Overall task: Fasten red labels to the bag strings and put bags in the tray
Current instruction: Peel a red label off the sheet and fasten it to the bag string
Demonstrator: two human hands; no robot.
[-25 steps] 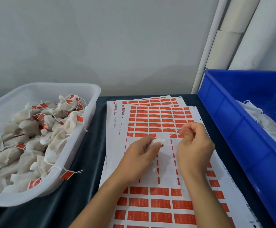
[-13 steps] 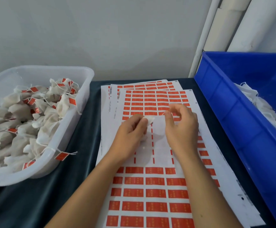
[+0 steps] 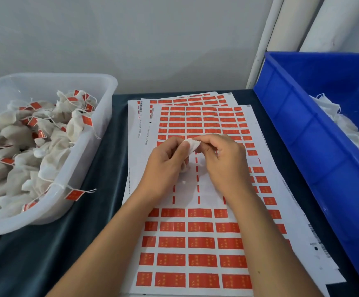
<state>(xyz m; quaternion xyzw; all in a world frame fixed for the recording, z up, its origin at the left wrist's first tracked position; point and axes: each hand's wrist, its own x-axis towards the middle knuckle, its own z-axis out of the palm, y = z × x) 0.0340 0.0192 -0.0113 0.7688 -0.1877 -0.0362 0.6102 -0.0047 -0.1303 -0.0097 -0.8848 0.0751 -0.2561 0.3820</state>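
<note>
My left hand point(image 3: 165, 163) grips a small white cloth bag point(image 3: 192, 145) over the top label sheet point(image 3: 195, 243). My right hand point(image 3: 223, 161) meets it from the right, its curled fingers pinching the bag's top edge. The bag's string is hidden between my fingers. The sheet carries rows of red labels point(image 3: 202, 227) with a bare white patch under my hands. A white plastic tray point(image 3: 107, 97) at the left holds several filled bags with red labels on their strings.
More label sheets point(image 3: 187, 99) lie fanned under the top one on a dark cloth-covered table point(image 3: 35, 258). A blue bin point(image 3: 315, 151) at the right holds white unlabelled bags point(image 3: 350, 129). White pipes point(image 3: 266, 39) and a grey wall stand behind.
My right hand has closed in from the right and now pinches the bag beside my left hand. The view has shifted slightly.
</note>
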